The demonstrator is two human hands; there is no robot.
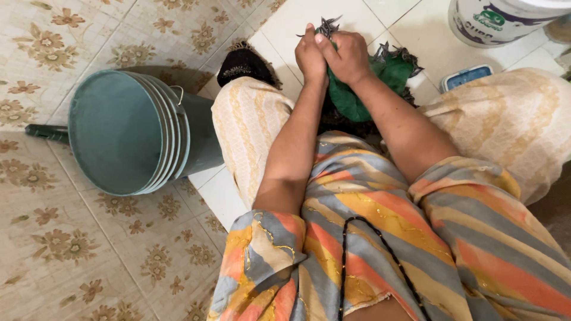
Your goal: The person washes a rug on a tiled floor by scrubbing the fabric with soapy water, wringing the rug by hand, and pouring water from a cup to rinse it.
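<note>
Open floor ahead of the hands [332, 54]; green bucket [128, 134] left, white tub [496, 21] right.

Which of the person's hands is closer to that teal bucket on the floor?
Left. The left hand grips the green cloth on the teal bucket's side; the right hand grips beside it, farther off.

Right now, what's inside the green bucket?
Nothing visible: the green bucket lies on its side on the floral floor, showing a bare inner wall and bottom. Both hands, left hand and right hand, grip a green cloth apart from it.
</note>
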